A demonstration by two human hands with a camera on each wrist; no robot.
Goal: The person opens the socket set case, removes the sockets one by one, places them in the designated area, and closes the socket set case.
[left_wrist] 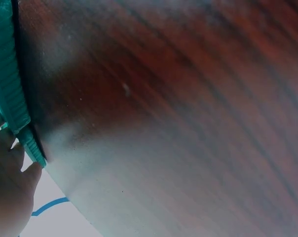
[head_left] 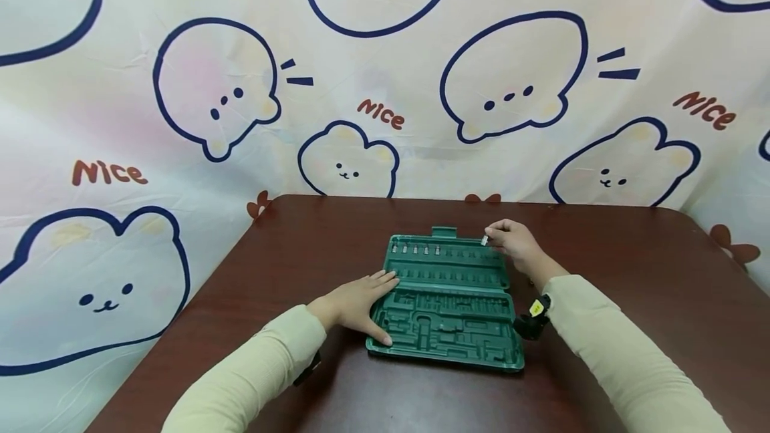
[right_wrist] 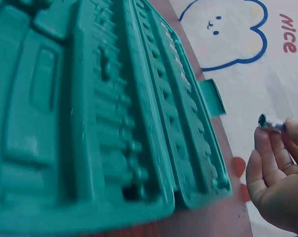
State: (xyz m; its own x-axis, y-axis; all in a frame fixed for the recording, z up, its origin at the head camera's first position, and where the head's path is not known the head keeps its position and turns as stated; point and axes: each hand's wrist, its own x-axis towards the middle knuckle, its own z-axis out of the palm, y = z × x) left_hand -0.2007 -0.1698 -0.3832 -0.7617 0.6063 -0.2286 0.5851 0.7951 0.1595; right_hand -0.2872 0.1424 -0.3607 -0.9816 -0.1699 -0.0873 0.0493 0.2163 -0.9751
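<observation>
An opened green plastic tool case [head_left: 448, 286] lies flat on the table, its moulded recesses facing up. Several small silver sockets [head_left: 415, 250] sit in a row at the left of the lid's far row. My right hand [head_left: 516, 243] pinches a silver socket [right_wrist: 271, 122] between thumb and fingertips, above the lid's far right corner. In the right wrist view the socket's hollow end faces the case. My left hand [head_left: 361, 303] rests on the case's left edge with fingers spread, thumb on the near rim. The left wrist view shows only part of this hand [left_wrist: 11, 192] beside the green case wall [left_wrist: 10, 74].
The case stands on a dark reddish-brown wooden table [head_left: 289, 252]. A latch tab [head_left: 444, 232] sticks out from the lid's far edge. Behind the table hangs a white cloth [head_left: 421, 166] printed with bear outlines. A black wrist camera [head_left: 532, 319] sits close to the case's right side.
</observation>
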